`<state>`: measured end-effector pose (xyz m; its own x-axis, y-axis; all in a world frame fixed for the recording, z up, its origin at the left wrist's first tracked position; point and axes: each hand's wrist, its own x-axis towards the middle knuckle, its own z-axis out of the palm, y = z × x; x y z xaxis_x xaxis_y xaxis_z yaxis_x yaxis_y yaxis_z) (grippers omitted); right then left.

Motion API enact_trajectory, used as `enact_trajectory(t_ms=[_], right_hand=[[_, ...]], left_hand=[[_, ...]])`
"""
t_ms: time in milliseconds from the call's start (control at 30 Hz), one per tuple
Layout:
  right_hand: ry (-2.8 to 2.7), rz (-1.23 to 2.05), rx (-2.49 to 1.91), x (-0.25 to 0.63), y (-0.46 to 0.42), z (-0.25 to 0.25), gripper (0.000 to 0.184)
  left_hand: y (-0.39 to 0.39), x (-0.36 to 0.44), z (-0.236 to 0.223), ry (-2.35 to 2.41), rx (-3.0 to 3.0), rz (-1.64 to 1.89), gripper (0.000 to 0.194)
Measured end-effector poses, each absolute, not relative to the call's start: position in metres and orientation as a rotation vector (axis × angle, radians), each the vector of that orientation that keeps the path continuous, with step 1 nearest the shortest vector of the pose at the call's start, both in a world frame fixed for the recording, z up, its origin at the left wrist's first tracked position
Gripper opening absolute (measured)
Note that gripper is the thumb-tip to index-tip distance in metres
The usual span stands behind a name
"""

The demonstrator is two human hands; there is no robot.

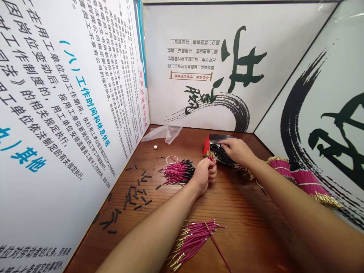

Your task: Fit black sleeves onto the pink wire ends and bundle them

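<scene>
My left hand [204, 175] is closed around a small bunch of magenta wires [211, 156], with their gold terminal ends sticking up above the fist. Over an open red and black box [207, 144] is my right hand [234, 148], its fingertips down among many short black sleeves [220, 154]; whether it pinches one is hidden. Left of my fist lies a pile of magenta wires with black ends [179, 171]. Nearer to me, below my left forearm, rests another pile of magenta wires with gold and silver ends [196, 240].
Loose black sleeves [133, 196] are scattered over the left of the brown table [236, 223]. Rubber-banded magenta wire bundles [308, 182] stand at the right. A clear plastic bag [163, 133], a small white ball [155, 147] and a rubber band [172, 159] lie further back. Printed panels enclose the table.
</scene>
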<state>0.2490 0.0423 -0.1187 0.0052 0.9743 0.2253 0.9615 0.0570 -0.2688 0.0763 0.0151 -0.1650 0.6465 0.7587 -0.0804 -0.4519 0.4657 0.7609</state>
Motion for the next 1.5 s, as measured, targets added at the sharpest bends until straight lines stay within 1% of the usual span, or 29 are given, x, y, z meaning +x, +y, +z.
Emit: enact_trajectory(t_ms=[67,167,267,367,667,1067,1500], right_hand=[[-1.725,0.204,-1.703,0.232,0.027,-0.119,0.026],[-1.281,0.493,-1.368,0.202,0.001,-0.13,0.024],[-1.002,0.549,-1.255,0.184,-0.016,-0.147,0.027],[-0.872,0.553,-1.214,0.183,-0.017,-0.16,0.025],[-0.823,0.697,-1.148,0.185,-0.011,-0.165,0.029],[-0.812,0.662,-1.107,0.181,-0.013,-0.165,0.024],[-0.84,0.661,-1.144,0.182,-0.013,-0.167,0.027]], left_hand=[[0.015,0.077,-0.165,0.457,0.776,0.791,0.018],[0.015,0.078,-0.165,0.472,0.774,0.819,0.02],[0.015,0.079,-0.167,0.47,0.768,0.85,0.022],[0.015,0.08,-0.168,0.48,0.764,0.867,0.023],[0.014,0.08,-0.168,0.5,0.792,0.858,0.022],[0.014,0.08,-0.168,0.497,0.817,0.827,0.019],[0.014,0.078,-0.166,0.489,0.835,0.807,0.017]])
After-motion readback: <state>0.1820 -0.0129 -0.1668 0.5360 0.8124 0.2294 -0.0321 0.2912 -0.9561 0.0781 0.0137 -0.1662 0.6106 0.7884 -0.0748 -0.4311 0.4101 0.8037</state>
